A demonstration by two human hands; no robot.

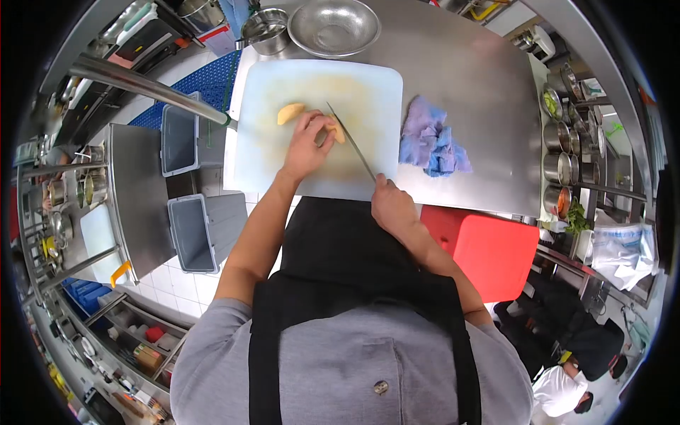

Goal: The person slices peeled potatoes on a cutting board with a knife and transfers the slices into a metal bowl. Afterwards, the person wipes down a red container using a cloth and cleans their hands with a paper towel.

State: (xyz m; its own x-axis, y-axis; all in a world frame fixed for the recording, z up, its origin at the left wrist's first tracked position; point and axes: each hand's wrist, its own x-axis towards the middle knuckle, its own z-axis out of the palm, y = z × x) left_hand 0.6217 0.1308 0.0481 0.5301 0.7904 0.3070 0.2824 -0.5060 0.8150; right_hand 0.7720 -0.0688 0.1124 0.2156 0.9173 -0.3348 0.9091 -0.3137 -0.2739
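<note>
- Two grey bins (pixel 180 138) stand left of the bench (pixel 489 127).
- One pot (pixel 268 45) and one colander (pixel 334 28) sit beyond the white board (pixel 368 78).
- Two yellow pieces (pixel 290 113) are on that board: one lies loose, the left hand (pixel 308 145) has its grip pinching the other.
- One knife (pixel 358 152) runs along the held piece's right side, the right hand's (pixel 394 205) grip wrapped round its handle.
- One crumpled cloth (pixel 428 138) lies just right of the board.

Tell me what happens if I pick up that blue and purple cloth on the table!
The cloth will probably flop and droop, since it lies in soft, crumpled folds. Pushed, it would likely bunch up rather than roll, being heaped loosely on the flat metal table.
</note>
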